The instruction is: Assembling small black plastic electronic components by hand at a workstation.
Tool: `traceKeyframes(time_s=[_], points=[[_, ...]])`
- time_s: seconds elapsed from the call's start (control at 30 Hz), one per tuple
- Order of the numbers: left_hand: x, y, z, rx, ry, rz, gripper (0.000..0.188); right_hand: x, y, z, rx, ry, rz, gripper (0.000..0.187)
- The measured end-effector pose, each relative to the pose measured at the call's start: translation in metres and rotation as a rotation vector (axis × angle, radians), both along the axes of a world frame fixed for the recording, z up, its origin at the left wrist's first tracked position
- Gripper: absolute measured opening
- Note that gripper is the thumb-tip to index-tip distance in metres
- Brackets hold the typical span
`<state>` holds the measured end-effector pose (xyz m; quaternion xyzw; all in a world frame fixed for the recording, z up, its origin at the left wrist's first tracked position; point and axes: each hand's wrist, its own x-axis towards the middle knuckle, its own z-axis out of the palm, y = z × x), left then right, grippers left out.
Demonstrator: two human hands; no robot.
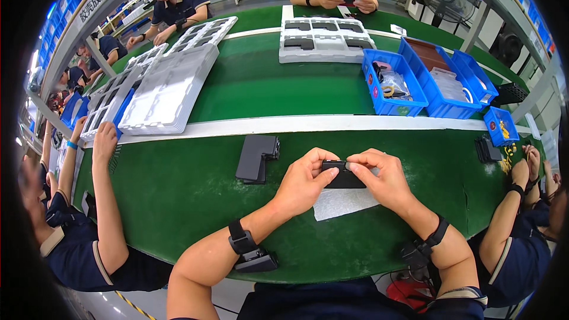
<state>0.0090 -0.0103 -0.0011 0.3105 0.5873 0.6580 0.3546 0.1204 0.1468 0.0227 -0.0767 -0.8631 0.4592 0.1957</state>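
Both my hands hold one black plastic casing (345, 180) above the green table. My left hand (305, 179) pinches its left end between thumb and fingers. At its upper right edge, the thumb and fingers of my right hand (383, 176) close on it; a small grey piece seems to sit under these fingertips, too small to name. Beneath the casing lies a pale, thin foam sheet (344, 204). Left of my left hand, several dark grey L-shaped casings (256, 158) rest in a stack on the table.
White moulded trays (169, 92) are stacked at left, and another white tray (323, 56) with dark casings stands beyond. Blue bins (391, 106) line the right. Co-workers' arms (106, 172) reach in from both sides. A small blue bin (501, 127) holds yellow pieces.
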Motion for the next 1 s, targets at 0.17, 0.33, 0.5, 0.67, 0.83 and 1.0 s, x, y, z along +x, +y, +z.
traceKeyframes(time_s=[0.17, 0.33, 0.5, 0.67, 0.83, 1.0], points=[[0.006, -0.002, 0.013, -0.043, 0.158, 0.094, 0.016, -0.002, -0.007, -0.003, 0.239, 0.212, 0.030, 0.016], [0.010, -0.005, 0.024, -0.201, 0.509, 0.184, 0.015, 0.001, -0.013, -0.001, 0.394, 0.285, 0.021, 0.016], [0.012, -0.004, 0.021, -0.088, 0.389, 0.221, 0.014, 0.002, -0.020, -0.006, 0.469, 0.331, 0.005, 0.017], [0.013, -0.004, 0.021, -0.077, 0.446, 0.225, 0.013, 0.003, -0.026, -0.003, 0.658, 0.399, -0.025, 0.018], [0.010, -0.003, 0.022, -0.071, 0.496, 0.220, 0.013, 0.001, -0.021, 0.000, 0.626, 0.366, -0.003, 0.018], [0.003, -0.001, 0.006, -0.153, 0.258, 0.133, 0.019, 0.000, -0.010, -0.008, 0.155, 0.164, -0.058, 0.015]])
